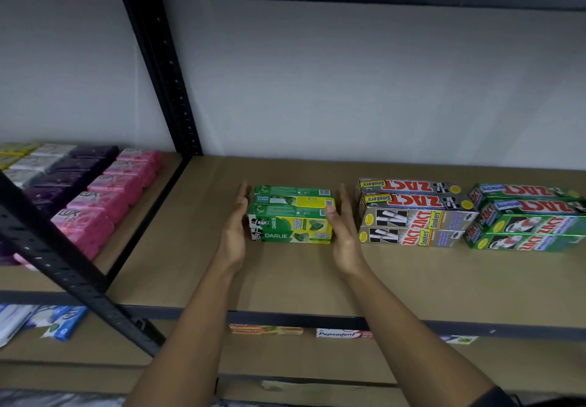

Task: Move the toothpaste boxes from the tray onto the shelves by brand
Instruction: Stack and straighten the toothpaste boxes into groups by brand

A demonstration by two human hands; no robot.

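A stack of green and yellow Darlie toothpaste boxes (291, 214) rests on the brown shelf board (285, 279), two rows deep and two high. My left hand (236, 225) stands flat beside the stack's left end, fingers straight. At the right end is my right hand (344, 227), also flat, with its thumb touching the boxes. Neither hand curls around a box. To the right stand silver Zact Smokers boxes (412, 213) and green Zact Whitening boxes (526, 216). The tray is out of view.
Pink, purple and white Lux soap boxes (95, 191) fill the neighbouring shelf at left, past a black upright post (165, 73) and a diagonal black brace (63, 267). The lower shelf holds Pepsodent (341, 333), an orange box (266, 330) and blue packets (60, 322).
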